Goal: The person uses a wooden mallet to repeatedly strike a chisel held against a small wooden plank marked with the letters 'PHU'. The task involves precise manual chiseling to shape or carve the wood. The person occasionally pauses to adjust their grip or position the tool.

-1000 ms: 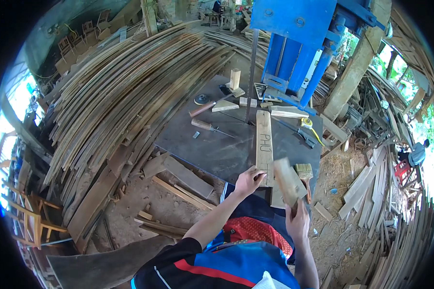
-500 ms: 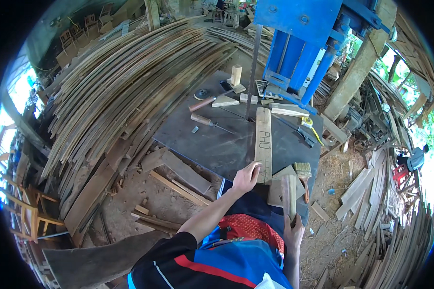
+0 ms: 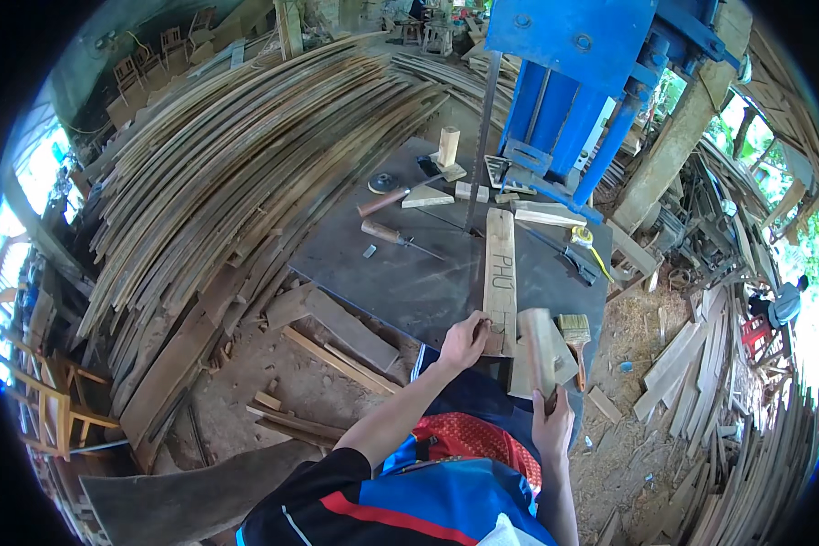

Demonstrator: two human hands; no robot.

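Near the table's front edge, my left hand has its fingers closed over the near end of a pale board with dark markings; what they hold is too small to make out. My right hand grips a pale wooden block, tilted up and slightly blurred, just right of the board. Below the block lies another flat wood piece, with a paintbrush beside it. The dark metal table also bears a wood-handled tool, a yellow tape measure and several offcuts.
A blue band saw stands at the table's back, its blade upright behind the board. Long planks pile at left, scrap wood at right. A wooden chair is at lower left. A person sits at far right.
The block in my right hand dropped lower half a second ago and is now raised again. My left hand shifted slightly on the board's end. The view has moved slightly.
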